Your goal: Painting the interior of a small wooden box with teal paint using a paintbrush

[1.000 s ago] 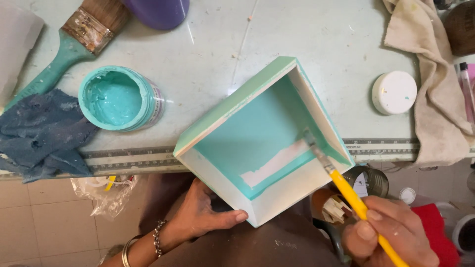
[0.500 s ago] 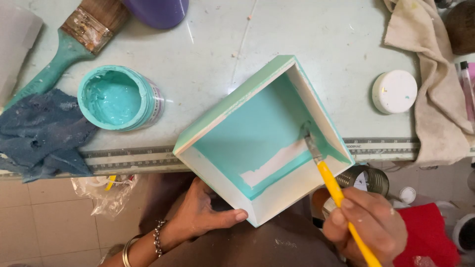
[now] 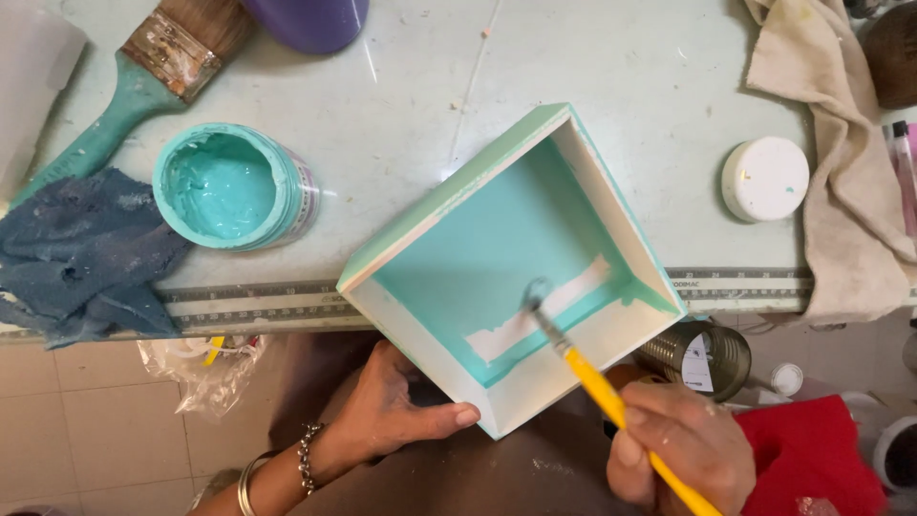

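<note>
The right hand (image 3: 680,441) grips a yellow-handled brush (image 3: 611,401), bristles on the unpainted white strip inside the turquoise box (image 3: 506,268). The left hand (image 3: 387,416) clasps the box's near corner, overhanging the table (image 3: 592,67); even strokes along the strip would likely cover best.

Paint jar (image 3: 234,186), blue rag (image 3: 81,253), white lid (image 3: 764,179).

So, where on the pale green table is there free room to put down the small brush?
The widest bare patch of the pale green table lies between the purple container, the square wooden box and the round white lid. A narrower strip runs between the open jar of turquoise paint and the box. The left end is crowded: wide turquoise-handled brush, blue rag.
</note>
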